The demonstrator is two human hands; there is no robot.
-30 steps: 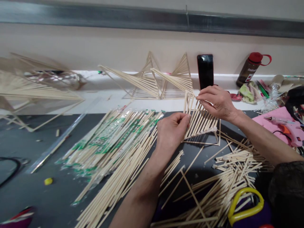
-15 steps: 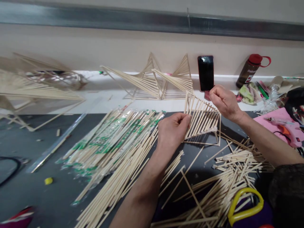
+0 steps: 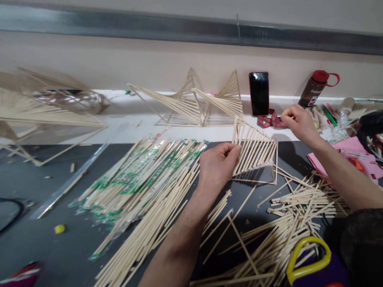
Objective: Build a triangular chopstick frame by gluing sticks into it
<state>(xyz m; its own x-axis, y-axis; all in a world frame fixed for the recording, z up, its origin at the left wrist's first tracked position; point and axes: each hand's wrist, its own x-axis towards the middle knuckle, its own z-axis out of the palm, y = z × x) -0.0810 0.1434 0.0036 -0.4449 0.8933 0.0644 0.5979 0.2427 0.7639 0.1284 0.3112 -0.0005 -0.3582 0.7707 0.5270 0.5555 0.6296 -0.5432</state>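
My left hand (image 3: 218, 164) pinches the left side of a small frame of wooden sticks (image 3: 257, 148), built from a row of parallel slats with whitish glue along one edge. The frame sits tilted on the dark table. My right hand (image 3: 301, 124) is raised to the right of the frame and apart from it, thumb and fingers pressed together. Whatever those fingertips hold, if anything, is too small to make out. Just left of them lies a red printed ribbon (image 3: 268, 120), below an upright phone (image 3: 259, 94).
Two twisted stick models (image 3: 176, 104) stand by the wall. Wrapped chopstick packs (image 3: 140, 171) lie left, loose sticks (image 3: 295, 223) in front. Yellow-handled scissors (image 3: 309, 261), a pink glue gun (image 3: 369, 165), a bottle (image 3: 314, 87) and a ruler (image 3: 73, 181) are also around.
My right hand has moved right and slightly down, uncovering the red ribbon, and its fist has loosened into a pinch. My left hand stays on the stick frame.
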